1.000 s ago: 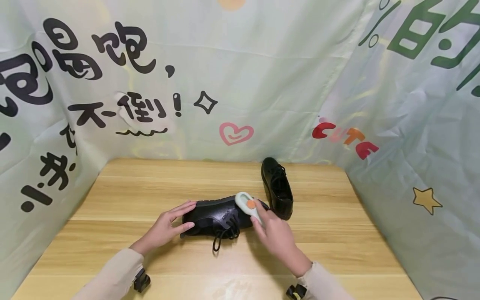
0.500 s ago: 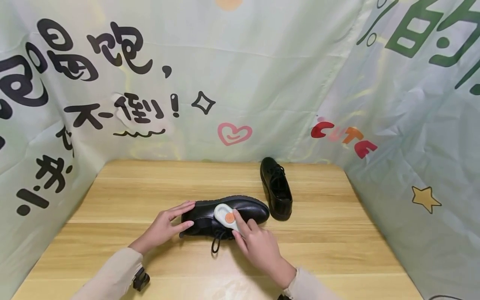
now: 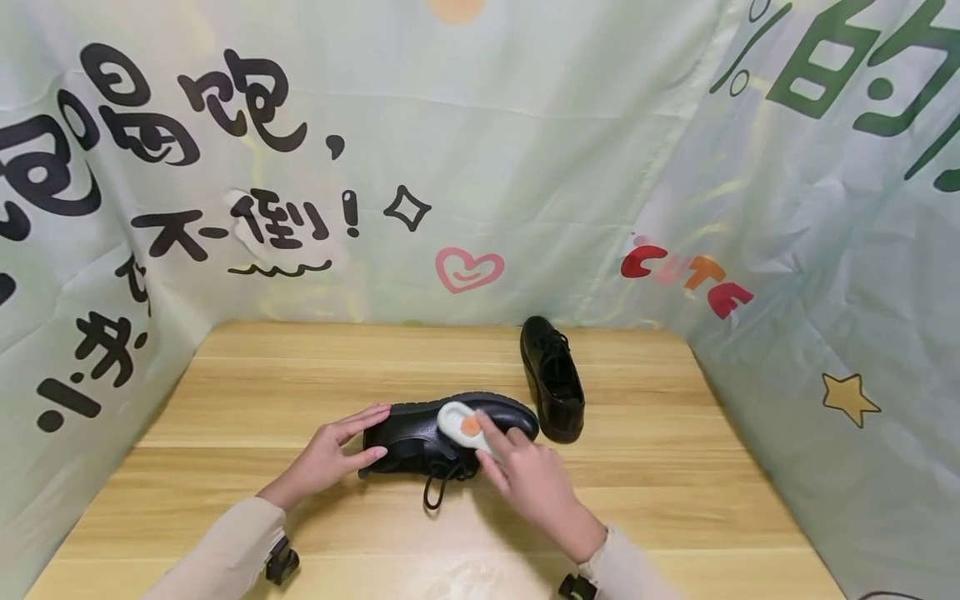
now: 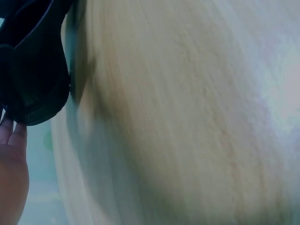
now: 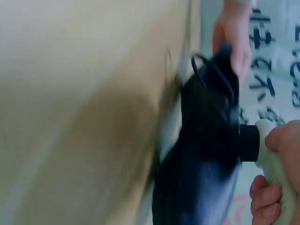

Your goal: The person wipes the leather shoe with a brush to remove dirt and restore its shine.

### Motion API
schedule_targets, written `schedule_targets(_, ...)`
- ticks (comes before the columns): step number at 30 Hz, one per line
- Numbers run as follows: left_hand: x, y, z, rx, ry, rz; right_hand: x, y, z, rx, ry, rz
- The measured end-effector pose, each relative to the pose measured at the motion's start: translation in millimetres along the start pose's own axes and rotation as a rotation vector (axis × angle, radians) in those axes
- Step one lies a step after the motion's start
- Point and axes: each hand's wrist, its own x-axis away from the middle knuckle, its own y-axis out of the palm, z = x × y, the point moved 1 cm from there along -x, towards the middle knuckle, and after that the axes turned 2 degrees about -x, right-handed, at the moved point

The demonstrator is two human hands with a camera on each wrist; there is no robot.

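A black lace-up shoe [image 3: 408, 425] lies on its side on the table, toe to the right, sole facing away and a lace loop hanging in front. My left hand [image 3: 326, 454] holds its heel, thumb on the near side and fingers on the far side; the left wrist view has fingertips at the heel of the shoe [image 4: 40, 84]. With my right hand [image 3: 538, 487] I grip a pale brush [image 3: 455, 423] with an orange spot, index finger extended along its back. Its short dark bristles [image 5: 249, 143] meet the upper beside the laces in the right wrist view.
The matching black shoe [image 3: 557, 383] stands upright behind the toe, to the right. Pale printed cloth [image 3: 570, 183] encloses the wooden table [image 3: 300, 367] at the back and both sides.
My right hand has swept the brush left from near the toe to the laces, then slightly back right. The left hand has kept its hold on the heel.
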Motion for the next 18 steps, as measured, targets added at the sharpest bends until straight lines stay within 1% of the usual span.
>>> schedule_targets(2,0.0,1.1,-2.0,0.019,-0.007,-0.002,-2.6,-6,12,-0.002,0.054,0.003)
schedule_targets(4,0.4,1.7,-3.4,0.025,-0.008,0.001,-3.6,-13,24,0.020,0.123,0.007)
schedule_targets(6,1.4,1.7,-4.0,0.024,-0.001,0.005,-3.7,-19,36,0.047,0.198,0.000)
schedule_targets(8,2.6,1.4,-3.9,0.013,0.009,0.012,-3.1,-23,44,0.070,0.253,-0.014)
schedule_targets(10,3.5,1.0,-3.5,0.012,0.021,0.018,-2.8,-24,50,0.076,0.277,-0.034)
schedule_targets(12,4.0,0.9,-3.2,0.017,0.027,0.022,-2.5,-24,52,0.063,0.281,-0.052)
schedule_targets(18,3.6,3.0,-4.3,0.044,0.034,0.014,-8.2,-20,43,0.025,0.285,-0.071)
